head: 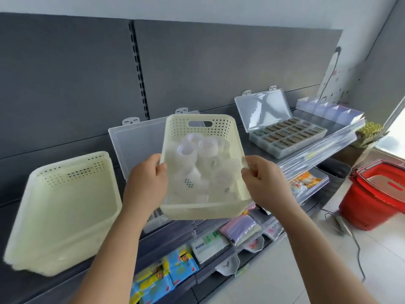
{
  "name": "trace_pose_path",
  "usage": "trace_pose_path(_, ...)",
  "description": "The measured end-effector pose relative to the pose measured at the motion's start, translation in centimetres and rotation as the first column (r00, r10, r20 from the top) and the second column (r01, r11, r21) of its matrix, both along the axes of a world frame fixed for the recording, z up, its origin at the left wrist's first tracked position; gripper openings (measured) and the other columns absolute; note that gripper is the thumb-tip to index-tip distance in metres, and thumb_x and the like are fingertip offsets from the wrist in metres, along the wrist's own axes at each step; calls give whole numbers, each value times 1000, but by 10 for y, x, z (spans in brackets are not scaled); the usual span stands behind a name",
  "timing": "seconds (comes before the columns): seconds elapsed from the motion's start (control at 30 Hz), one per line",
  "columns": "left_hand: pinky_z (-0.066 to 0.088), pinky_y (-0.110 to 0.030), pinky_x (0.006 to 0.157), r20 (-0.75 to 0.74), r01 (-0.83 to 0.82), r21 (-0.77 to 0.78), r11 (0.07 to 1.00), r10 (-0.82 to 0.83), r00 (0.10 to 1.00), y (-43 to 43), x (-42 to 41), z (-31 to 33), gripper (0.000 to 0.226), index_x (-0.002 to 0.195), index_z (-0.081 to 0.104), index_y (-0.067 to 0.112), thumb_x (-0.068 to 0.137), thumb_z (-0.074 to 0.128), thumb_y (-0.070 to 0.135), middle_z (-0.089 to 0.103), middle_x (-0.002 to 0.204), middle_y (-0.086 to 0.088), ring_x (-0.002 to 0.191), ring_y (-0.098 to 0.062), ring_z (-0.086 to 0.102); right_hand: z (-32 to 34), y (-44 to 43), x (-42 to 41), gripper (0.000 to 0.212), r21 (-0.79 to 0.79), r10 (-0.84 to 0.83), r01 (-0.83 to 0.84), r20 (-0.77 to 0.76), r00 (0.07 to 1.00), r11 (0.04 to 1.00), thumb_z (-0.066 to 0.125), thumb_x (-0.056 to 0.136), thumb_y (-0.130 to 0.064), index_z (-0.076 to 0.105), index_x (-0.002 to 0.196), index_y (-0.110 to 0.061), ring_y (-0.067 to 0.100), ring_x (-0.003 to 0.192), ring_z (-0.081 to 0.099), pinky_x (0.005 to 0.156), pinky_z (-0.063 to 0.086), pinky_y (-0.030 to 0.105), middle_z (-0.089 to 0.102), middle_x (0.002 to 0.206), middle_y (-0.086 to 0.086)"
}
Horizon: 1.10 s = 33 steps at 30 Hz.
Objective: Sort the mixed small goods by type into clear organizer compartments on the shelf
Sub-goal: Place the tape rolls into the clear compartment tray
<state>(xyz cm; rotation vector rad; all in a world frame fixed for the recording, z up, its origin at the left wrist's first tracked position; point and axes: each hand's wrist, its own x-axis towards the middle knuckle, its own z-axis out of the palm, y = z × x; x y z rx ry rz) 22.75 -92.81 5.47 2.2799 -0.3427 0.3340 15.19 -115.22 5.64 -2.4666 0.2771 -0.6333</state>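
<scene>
Both hands clamp a cream basket [202, 163] by its side rims, left hand [146, 178], right hand [264, 183], held above the shelf [324, 137]. Clear tape rolls [197, 159] fill it. Open organizer [287, 137] sits right, on shelf.

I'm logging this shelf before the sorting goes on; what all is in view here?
held basket: one, cream, between both hands.
rolls: several, translucent white, inside held basket.
basket stack: count unclear, cream, shelf left.
open organizer: one, clear, behind held basket.
filled organizer: one, clear, lid up, shelf right.
shopping basket: one, red, floor right.
packets: many, mixed colours, lower shelves.
left hand: grips held basket's left rim.
right hand: grips its right rim.
</scene>
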Motion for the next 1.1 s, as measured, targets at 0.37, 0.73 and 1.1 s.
trace_pose_path(0.37, 41, -32, 55, -10, 66, -38, 997, -67, 998, -146, 106, -4, 21, 101, 62, 18, 98, 41, 19, 61, 74, 2, 66, -15, 54, 0, -137, 82, 17, 9, -92, 93, -15, 996, 996, 48, 89, -11, 59, 95, 0, 16, 51, 31, 52, 29, 29, 34, 55, 2)
trace_pose_path(0.73, 42, -32, 54, -44, 144, -6, 989, -145, 989, -301, 148, -4, 19, 93, 60, 20, 98, 41, 21, 59, 70, 4, 64, -15, 54, -11, -286, 117, 19, 80, -138, 141, -31, 990, 987, 49, 90, -13, 54, 79, -27, 11, 47, 32, 49, 29, 26, 33, 50, -8)
trace_pose_path(1.1, 44, -38, 57, -73, 167, -60, 984, -172, 982, -480, 156, -2, 21, 95, 60, 14, 97, 41, 22, 58, 71, -8, 67, -27, 54, 1, -464, 126, 17, -1, -179, 179, -44, 983, 984, 49, 88, -11, 60, 94, 1, 19, 55, 38, 56, 39, 37, 42, 58, 5)
